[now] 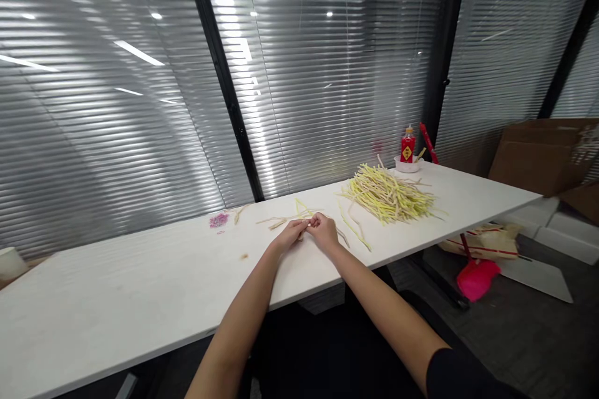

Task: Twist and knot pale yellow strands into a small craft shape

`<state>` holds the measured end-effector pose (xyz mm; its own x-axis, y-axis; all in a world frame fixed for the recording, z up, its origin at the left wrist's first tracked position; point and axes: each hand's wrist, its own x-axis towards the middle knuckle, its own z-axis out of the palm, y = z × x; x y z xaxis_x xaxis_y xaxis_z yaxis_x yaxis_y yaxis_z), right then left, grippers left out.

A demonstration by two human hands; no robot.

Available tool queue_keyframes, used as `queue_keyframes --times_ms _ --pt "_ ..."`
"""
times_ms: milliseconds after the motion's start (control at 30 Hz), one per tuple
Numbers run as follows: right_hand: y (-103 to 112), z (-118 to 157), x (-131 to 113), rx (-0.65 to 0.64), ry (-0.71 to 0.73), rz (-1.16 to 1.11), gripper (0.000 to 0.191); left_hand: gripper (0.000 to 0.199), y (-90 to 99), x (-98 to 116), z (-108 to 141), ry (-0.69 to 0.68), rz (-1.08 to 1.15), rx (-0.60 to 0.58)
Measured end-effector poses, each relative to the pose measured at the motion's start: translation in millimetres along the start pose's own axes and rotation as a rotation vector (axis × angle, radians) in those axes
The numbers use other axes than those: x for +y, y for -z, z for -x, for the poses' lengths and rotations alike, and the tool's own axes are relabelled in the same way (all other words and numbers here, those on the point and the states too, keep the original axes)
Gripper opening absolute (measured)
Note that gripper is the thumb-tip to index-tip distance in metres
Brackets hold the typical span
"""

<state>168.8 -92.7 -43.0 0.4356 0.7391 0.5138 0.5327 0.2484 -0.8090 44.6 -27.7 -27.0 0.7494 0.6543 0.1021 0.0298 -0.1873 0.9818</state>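
Note:
My left hand [291, 234] and my right hand [324, 230] meet over the white table [154, 274], fingers closed in a pinch. Between the fingertips is a thin beige strand, mostly hidden by the fingers. Around and behind the hands lie loose beige and yellow strands [276, 222], which look like fuzzy stems. Just right of my right hand, a longer yellow strand [353, 230] rests on the tabletop. A large heap of yellow and beige strands [390, 194] lies farther right.
Small pink and purple bands [218, 220] are piled at the back left. A red bottle [407, 146] stands in a shallow pale bowl [408, 166] at the back right. Window blinds [327, 87] border the table's far side. Cardboard boxes [533, 156] and a pink dustpan-like object [477, 277] are off the right side.

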Motion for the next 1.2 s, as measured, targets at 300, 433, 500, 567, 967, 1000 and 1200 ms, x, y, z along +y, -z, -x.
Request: queue_keyframes --times_ms 300,433,500,567,967,1000,1200 --pt "2.8 1.8 -9.8 -0.015 0.03 0.092 0.036 0.041 -8.2 5.7 0.1 -0.019 0.195 0.112" --pt "2.1 1.7 -12.7 -0.06 0.047 0.038 0.032 0.036 -6.0 4.3 -1.4 -0.023 0.319 0.163" --pt "1.8 1.8 -12.8 -0.086 0.041 0.007 0.03 0.032 -3.3 5.2 -1.4 -0.002 0.401 0.19" --pt "1.4 2.2 -12.5 -0.12 0.039 -0.023 0.029 0.028 -0.2 5.7 -1.8 0.008 0.508 0.192" --pt "-0.5 2.5 -8.3 -0.181 0.147 0.018 0.012 0.032 -0.8 9.0 -1.2 -0.041 0.644 0.14" --pt "-0.1 2.5 -8.6 -0.19 0.158 0.017 0.012 0.032 -1.4 9.1 -0.8 -0.04 0.651 0.132" --pt "4.2 3.7 -15.4 -0.151 0.189 0.043 0.026 0.027 -4.8 7.6 -1.7 -0.067 0.776 0.134"
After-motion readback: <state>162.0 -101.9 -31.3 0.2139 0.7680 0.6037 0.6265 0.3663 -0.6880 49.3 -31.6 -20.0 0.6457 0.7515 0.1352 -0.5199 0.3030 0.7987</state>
